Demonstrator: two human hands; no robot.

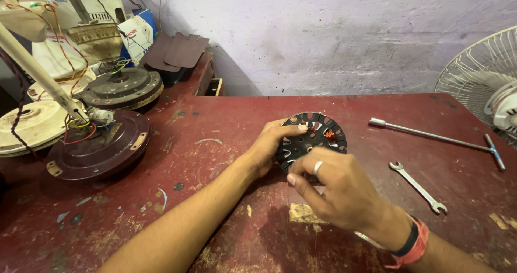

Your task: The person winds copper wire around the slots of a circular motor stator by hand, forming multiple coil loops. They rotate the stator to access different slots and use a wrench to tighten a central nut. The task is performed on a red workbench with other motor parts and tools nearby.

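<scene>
Worn red paint covered the workbench [226, 116], chipped to bare wood in patches, with a lilac plastered wall behind it. Taking the black slotted stator disc [315, 135] near the bench's middle as the landmark, the far left held a stack of ceiling fan motor housings: a dark maroon one [99, 149] with loose coloured wires on top, cream ones behind it, and a brownish-grey one [123, 87] further back.

Just left of the disc, the left hand [269, 146] was closed on its left rim, thumb lying across the upper face, keeping it tilted up off the bench. At the disc's lower edge the right hand [336, 189], wearing a ring and a red and black wristband, had its fingertips pinched together against the rim; what they pinched, if anything, was hidden. A small coil of copper winding [329, 135] sat in slots on the disc's right side.

Right of the disc lay an open-ended spanner [417, 187], and beyond it a long T-handle socket wrench [439, 137]. A white table fan guard [484, 73] stood at the far right edge.

The disc looked like stacked steel laminations, so probably stiff and fairly heavy for its size, with thin slot teeth and fine wire that would snag or nick easily. The bare outer rim seemed the safest place to grip, clear of the copper.
</scene>
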